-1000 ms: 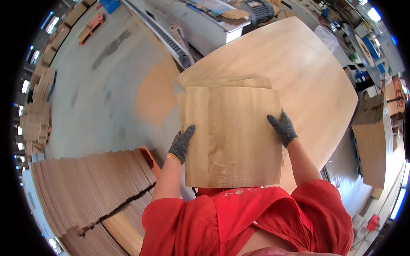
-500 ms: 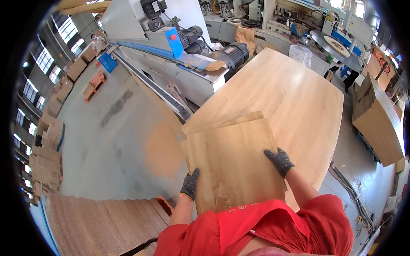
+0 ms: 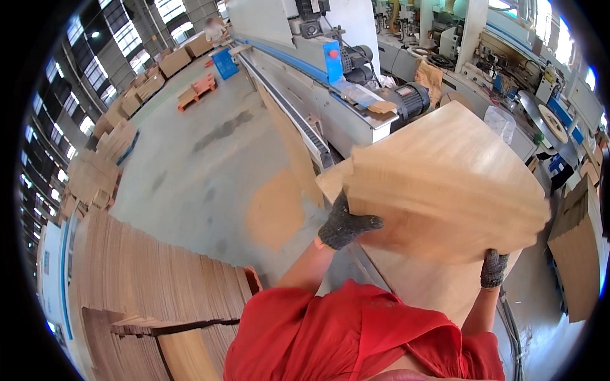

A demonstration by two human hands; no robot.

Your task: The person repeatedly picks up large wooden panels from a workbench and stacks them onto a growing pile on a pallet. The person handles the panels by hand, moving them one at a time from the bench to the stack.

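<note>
My feed, read as a clock with 12 at the top, puts the stack of panels [image 3: 438, 219], wood-toned and blurred, at about 3 o'clock, over the large wooden board [image 3: 469, 130]. I can't count the panels, nor tell whether their underside touches that board.

Now I set the clock on the stack itself. The left hand [image 3: 346, 222], in a grey glove, holds it at the edge between 8 and 9 o'clock, thumb spread wide of the fingers and lying toward the near face. The right hand [image 3: 494, 270], gloved alike, grips the near edge between 4 and 5 o'clock in a narrower hold, its fingers partly hidden.

The 2 holds are uneven, so I judge the load could swivel about the right hand. I'd press with both palms at a matched rate, keeping the left thumb flat so the top panel can't slide out of line. The edge at 9 o'clock looks stepped; small, even taps from 2 sides should square it better than 1 hard shove. I'd also keep my fingertips out from under the lower edge, where they could be pinched, and avoid dragging, which might scuff the faces.

I'd watch clearance too: back on the full view, the motor [image 3: 412, 98] sits between 1 and 2 o'clock, just past the board.
</note>
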